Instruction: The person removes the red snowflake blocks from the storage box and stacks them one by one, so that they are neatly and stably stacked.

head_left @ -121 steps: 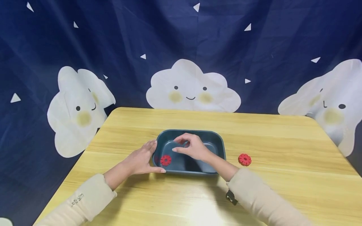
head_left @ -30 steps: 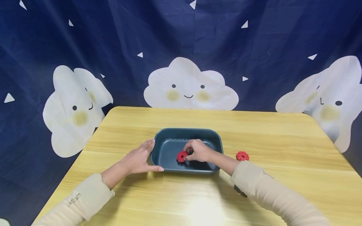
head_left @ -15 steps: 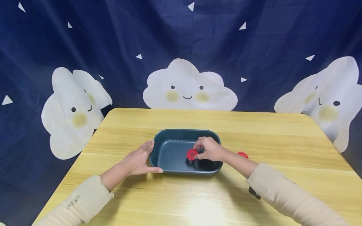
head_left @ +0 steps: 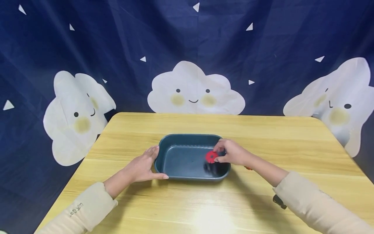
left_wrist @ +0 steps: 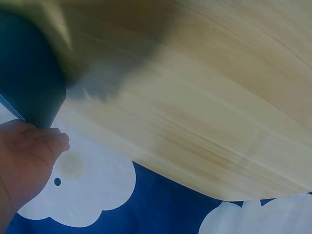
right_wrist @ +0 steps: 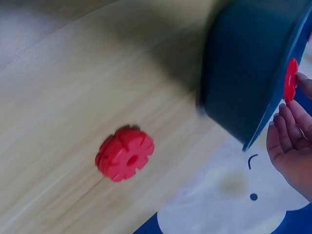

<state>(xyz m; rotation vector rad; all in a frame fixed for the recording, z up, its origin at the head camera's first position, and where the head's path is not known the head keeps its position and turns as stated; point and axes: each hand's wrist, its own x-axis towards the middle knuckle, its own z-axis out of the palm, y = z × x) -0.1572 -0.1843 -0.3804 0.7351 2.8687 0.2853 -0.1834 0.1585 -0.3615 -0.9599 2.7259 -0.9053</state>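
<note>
A dark teal plastic tub [head_left: 181, 162] sits on the table. My left hand [head_left: 143, 165] rests against its left end, fingers extended along the outside wall and thumb at the near rim; the left wrist view shows that hand [left_wrist: 29, 156] touching the tub wall. Over the tub's right end, my right hand [head_left: 232, 152] pinches a red notched plastic disc [head_left: 211, 157] between thumb and fingers. The right wrist view has this disc [right_wrist: 291, 80] edge-on at the rim. Outside the tub, a small stack of similar red discs [right_wrist: 126, 153] lies on the table, mostly covered by my forearm in the head view.
The wooden table [head_left: 175, 208] has rounded far corners. Behind it hangs a navy cloth [head_left: 131, 32] with smiling white clouds and triangles. A black strap piece [head_left: 279, 201] shows beneath my right sleeve.
My right hand first reached into the tub, then pinched the red disc from its floor and has carried it rightward, raised toward the right rim. The left hand keeps its place on the tub.
</note>
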